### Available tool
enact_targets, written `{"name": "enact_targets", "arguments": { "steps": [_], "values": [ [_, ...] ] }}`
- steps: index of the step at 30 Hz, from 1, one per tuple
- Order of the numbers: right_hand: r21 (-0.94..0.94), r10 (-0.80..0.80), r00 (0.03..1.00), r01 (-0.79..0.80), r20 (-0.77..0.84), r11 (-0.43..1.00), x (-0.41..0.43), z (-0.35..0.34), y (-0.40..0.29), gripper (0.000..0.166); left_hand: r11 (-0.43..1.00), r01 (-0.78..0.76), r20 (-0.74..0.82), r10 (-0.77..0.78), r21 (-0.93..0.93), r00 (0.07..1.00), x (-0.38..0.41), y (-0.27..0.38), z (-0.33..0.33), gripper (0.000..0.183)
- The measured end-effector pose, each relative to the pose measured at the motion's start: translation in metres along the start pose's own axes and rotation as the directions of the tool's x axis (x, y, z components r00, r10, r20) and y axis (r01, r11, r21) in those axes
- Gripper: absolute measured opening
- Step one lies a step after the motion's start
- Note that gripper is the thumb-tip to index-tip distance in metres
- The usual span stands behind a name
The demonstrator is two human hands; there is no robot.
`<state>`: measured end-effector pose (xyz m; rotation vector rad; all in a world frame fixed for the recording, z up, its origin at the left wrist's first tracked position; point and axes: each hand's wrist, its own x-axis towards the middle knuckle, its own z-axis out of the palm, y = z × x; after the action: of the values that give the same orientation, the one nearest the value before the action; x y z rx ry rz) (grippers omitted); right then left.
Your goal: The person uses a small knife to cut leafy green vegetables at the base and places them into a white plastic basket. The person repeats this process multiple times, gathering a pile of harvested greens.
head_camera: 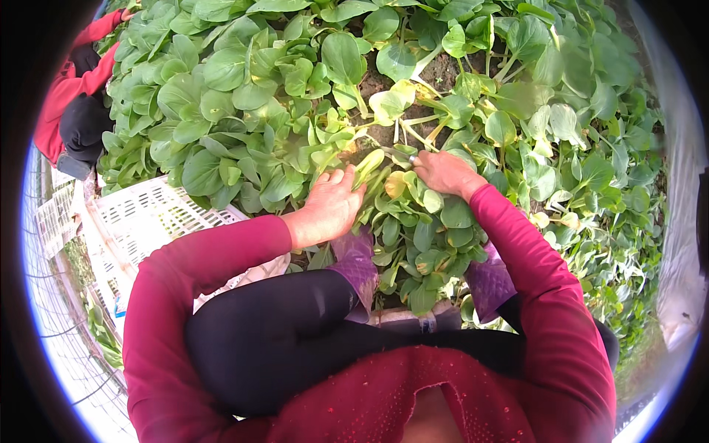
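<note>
Leafy green vegetable plants with rounded leaves [343, 58] grow densely before me. My left hand [330, 205] is at the base of a small pale green plant [368, 166], its fingers around or against the stems; leaves partly hide the grip. Just to the right, my right hand [446, 171] is closed on the handle end of a knife [394, 152], whose thin metal blade points left towards that plant, low over the soil. Between my purple boots [354, 266] lies a heap of leafy greens [424, 232], some with yellowed leaves.
White slotted plastic crates [149, 213] stand at my left. Beyond them, at the upper left, crouches a person in a red top [83, 83]. Whitish plastic sheeting [678, 221] runs along the right edge. Bare soil [440, 75] shows between plants ahead.
</note>
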<state>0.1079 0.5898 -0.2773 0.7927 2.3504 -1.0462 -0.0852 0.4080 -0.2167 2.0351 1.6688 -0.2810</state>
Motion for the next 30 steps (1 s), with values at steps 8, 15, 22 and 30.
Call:
{"name": "enact_targets", "arguments": {
  "steps": [8, 15, 22, 30],
  "values": [
    [-0.055, -0.169, 0.986, 0.168, -0.002, 0.984, 0.008, 0.001, 0.009, 0.035, 0.999, -0.025, 0.012, 0.026, -0.029, 1.0, -0.001, -0.004, -0.001, 0.06],
    [0.702, 0.207, 0.914, 0.107, -0.348, 0.704, -0.006, -0.019, 0.007, 0.03, 0.959, 0.109, -0.111, -0.142, -0.261, 0.984, -0.02, -0.003, -0.005, 0.071],
    [0.995, 0.097, 0.991, 0.097, -0.096, -0.004, 0.027, -0.024, -0.042, 0.022, 0.718, -0.216, -0.333, -0.023, -0.661, 0.943, -0.004, -0.017, -0.041, 0.037],
    [0.934, 0.094, 0.952, 0.262, -0.292, 0.244, 0.012, -0.049, -0.071, 0.021, 0.23, 0.118, 0.115, -0.027, -0.966, 0.993, 0.062, -0.035, -0.079, 0.025]
  ]
}}
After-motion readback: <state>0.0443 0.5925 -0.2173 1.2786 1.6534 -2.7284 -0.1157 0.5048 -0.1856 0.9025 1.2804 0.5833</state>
